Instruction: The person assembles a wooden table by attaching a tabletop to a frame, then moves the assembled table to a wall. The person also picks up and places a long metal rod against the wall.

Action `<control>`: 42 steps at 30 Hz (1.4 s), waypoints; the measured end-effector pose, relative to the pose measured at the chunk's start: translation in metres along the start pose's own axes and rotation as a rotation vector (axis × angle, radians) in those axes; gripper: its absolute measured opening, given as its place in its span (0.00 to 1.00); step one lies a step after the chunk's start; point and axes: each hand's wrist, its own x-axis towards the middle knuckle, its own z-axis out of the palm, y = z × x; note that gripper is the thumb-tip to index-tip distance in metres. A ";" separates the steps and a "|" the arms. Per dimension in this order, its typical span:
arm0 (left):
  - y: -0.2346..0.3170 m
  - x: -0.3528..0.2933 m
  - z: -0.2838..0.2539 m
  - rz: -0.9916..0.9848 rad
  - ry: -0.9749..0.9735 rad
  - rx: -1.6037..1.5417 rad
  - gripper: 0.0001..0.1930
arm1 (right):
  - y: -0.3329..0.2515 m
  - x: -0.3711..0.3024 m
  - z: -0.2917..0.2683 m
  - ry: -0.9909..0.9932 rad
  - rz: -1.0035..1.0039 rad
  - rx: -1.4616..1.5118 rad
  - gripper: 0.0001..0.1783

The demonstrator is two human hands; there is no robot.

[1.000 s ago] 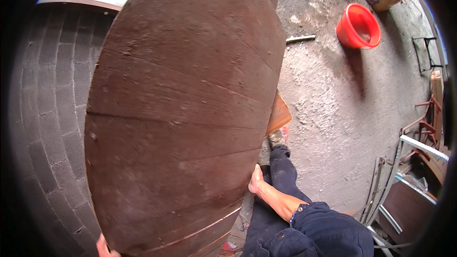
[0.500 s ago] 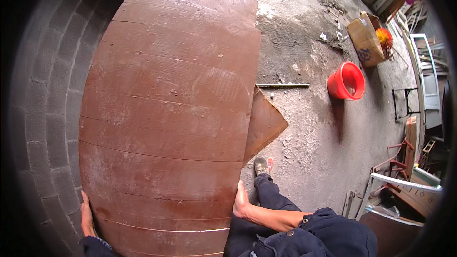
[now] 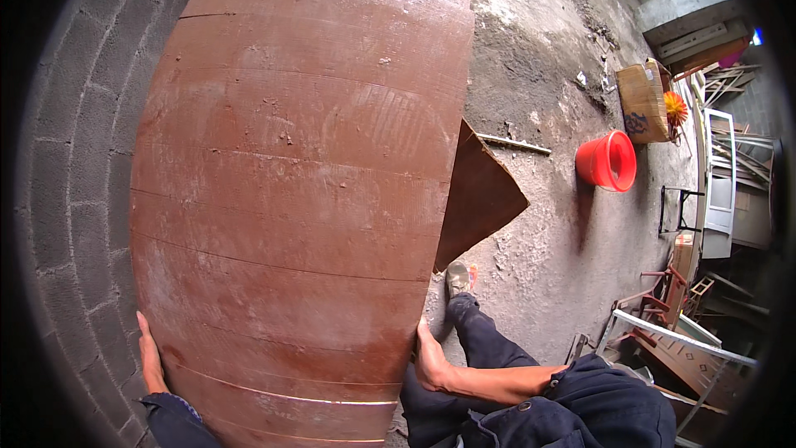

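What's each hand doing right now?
Left hand: against the left edge of the brown panel; grip can't be told.
Right hand: against its right edge; grip can't be told.

Looks like a rough workshop or storage space, can't tell which. Shown by bare block wall [image 3: 83, 199] at left, gritty concrete-like floor [image 3: 580, 307], brown board [image 3: 290, 158], red bucket [image 3: 593, 163], cardboard box [image 3: 638, 99]; at right, scrap wood strips [image 3: 750, 168] heaped beside white frame [image 3: 718, 216], clutter [image 3: 672, 353] piled nearer.

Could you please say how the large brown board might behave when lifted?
The large brown board seems stiff, showing no obvious sag between the left hand and right hand. It may be unwieldy, given its breadth. Crumbs on its face could slide off if tilted.
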 end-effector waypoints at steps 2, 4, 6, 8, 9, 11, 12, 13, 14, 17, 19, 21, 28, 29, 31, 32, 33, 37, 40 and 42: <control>-0.004 0.019 0.005 -0.011 0.019 0.013 0.49 | -0.002 -0.003 0.012 -0.005 0.032 -0.017 0.38; -0.005 0.038 0.009 -0.019 0.040 0.023 0.49 | 0.004 0.007 0.011 -0.113 -0.062 -0.232 0.38; -0.005 0.054 0.015 -0.027 0.061 0.035 0.49 | 0.013 0.020 0.011 -0.167 -0.146 -0.373 0.37; -0.008 0.066 0.019 -0.039 0.081 0.050 0.50 | 0.022 0.032 0.017 -0.175 -0.212 -0.443 0.36; -0.006 0.071 0.021 -0.037 0.098 0.045 0.50 | 0.024 0.038 0.021 -0.134 -0.242 -0.465 0.34; -0.015 0.083 0.026 -0.003 0.138 -0.025 0.53 | 0.022 0.040 0.027 -0.140 -0.299 -0.547 0.35; -0.022 0.089 0.026 0.013 0.161 -0.058 0.54 | 0.021 0.040 0.030 -0.144 -0.324 -0.586 0.35; -0.029 0.094 0.025 0.019 0.175 -0.035 0.54 | 0.023 0.042 0.029 -0.152 -0.323 -0.578 0.35; -0.031 0.098 0.023 0.029 0.189 -0.014 0.53 | 0.023 0.043 0.029 -0.160 -0.325 -0.569 0.36; -0.033 0.088 0.037 0.034 0.363 0.148 0.53 | 0.021 0.044 0.027 -0.140 -0.308 -0.594 0.34; -0.039 0.078 0.045 0.126 0.530 0.283 0.48 | 0.019 0.043 0.027 -0.142 -0.296 -0.610 0.36; -0.058 0.066 0.056 0.202 0.705 0.306 0.43 | 0.021 0.048 0.023 -0.169 -0.289 -0.603 0.42; -0.023 -0.065 0.135 0.604 0.647 0.362 0.28 | 0.029 0.070 0.008 -0.128 -0.256 -0.798 0.53; -0.015 -0.090 0.148 0.608 0.578 0.376 0.27 | 0.020 0.065 0.008 -0.152 -0.252 -0.833 0.50; 0.004 -0.140 0.173 0.675 0.459 0.391 0.27 | 0.008 0.064 -0.003 -0.204 -0.249 -0.880 0.45; 0.012 -0.163 0.183 0.735 0.411 0.391 0.28 | 0.003 0.063 -0.010 -0.232 -0.248 -0.905 0.43; 0.020 -0.182 0.192 0.757 0.369 0.414 0.28 | -0.002 0.061 -0.019 -0.235 -0.260 -0.896 0.37; 0.037 -0.251 0.216 0.748 0.178 0.470 0.30 | -0.022 0.054 -0.061 -0.195 -0.237 -0.945 0.27; 0.050 -0.291 0.232 0.693 0.056 0.489 0.31 | -0.032 0.054 -0.100 -0.114 -0.234 -0.914 0.24; 0.055 -0.311 0.240 0.683 0.016 0.540 0.31 | -0.048 0.050 -0.123 -0.066 -0.179 -0.874 0.21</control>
